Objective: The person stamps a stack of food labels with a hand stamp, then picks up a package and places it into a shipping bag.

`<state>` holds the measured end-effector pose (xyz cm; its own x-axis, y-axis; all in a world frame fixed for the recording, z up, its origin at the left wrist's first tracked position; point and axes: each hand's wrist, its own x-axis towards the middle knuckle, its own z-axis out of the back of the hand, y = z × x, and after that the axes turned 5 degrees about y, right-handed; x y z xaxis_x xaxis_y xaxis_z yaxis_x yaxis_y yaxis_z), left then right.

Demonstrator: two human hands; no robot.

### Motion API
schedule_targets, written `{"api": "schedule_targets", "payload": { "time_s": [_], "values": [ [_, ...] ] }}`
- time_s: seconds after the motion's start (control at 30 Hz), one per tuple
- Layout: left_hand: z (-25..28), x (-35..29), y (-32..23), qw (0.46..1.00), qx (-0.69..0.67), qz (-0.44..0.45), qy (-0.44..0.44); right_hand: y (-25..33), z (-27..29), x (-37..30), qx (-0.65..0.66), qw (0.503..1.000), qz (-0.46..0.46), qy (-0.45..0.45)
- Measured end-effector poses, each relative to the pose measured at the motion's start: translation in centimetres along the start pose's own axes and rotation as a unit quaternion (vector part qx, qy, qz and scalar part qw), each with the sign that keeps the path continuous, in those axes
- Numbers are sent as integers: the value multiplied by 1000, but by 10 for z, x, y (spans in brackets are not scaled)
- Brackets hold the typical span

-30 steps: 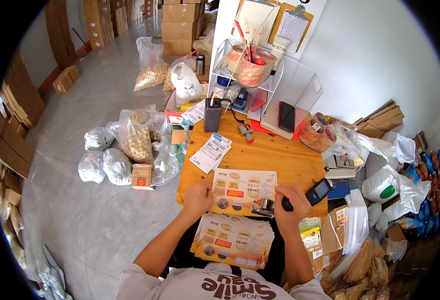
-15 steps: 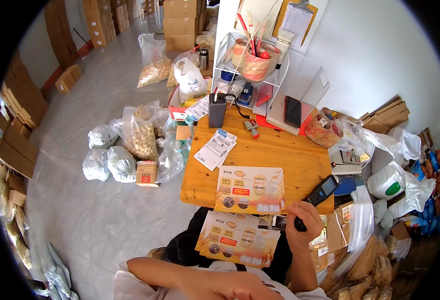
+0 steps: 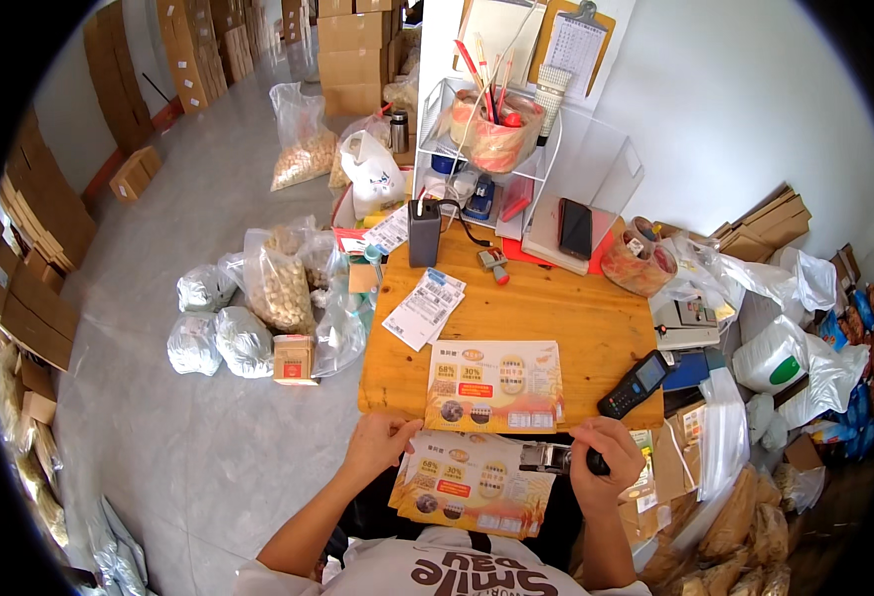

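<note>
Black-handled metal tool (image 3: 548, 458) over yellow printed sheets (image 3: 465, 494) stacked on the lap (image 3: 371, 511)
Right hand (image 3: 608, 461) grasps its handle, seemingly for downward pressure; left hand (image 3: 381, 443) bunches at the stack's corner, perhaps steadying it, whether pinching I cannot tell

From here I see a smooth wooden surface (image 3: 556, 308) mid-frame, paper-like sheets (image 3: 469, 487) at lower centre, a shiny metal tool (image 3: 546, 458) with a plastic-looking knob (image 3: 598, 462).
</note>
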<state>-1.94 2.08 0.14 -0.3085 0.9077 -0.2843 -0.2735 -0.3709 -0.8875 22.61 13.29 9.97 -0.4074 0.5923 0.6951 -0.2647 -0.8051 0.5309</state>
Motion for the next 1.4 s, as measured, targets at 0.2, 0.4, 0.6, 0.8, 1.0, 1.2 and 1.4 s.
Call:
{"api": "schedule_targets", "payload": {
  "time_s": [0.2, 0.4, 0.6, 0.8, 1.0, 1.2, 1.4],
  "values": [
    [-29, 15, 21, 989, -125, 82, -20, -1, -3, -1, -1, 1000, -2, 10],
    [-41, 12, 22, 973, -220, 35, -60, -1, -7, -2, -6, 1000, -1, 5],
    [-40, 5, 22, 975, -218, 41, -8, -3, -4, -6, -10, 1000, -19, 23],
    [-34, -15, -6, 977, -211, 10, -24, -4, -4, -5, -6, 1000, 0, 23],
    [-29, -42, 30, 998, 0, -56, -32, -8, -7, 4, -11, 1000, 3, 10],
    [-13, -60, 24, 961, 30, 175, 213, -30, -50, 42, -15, 996, 85, -8],
    [1, -16, -3, 977, 186, -46, -99, -69, -114, 70, 12, 995, 94, -16]
  ]
}}
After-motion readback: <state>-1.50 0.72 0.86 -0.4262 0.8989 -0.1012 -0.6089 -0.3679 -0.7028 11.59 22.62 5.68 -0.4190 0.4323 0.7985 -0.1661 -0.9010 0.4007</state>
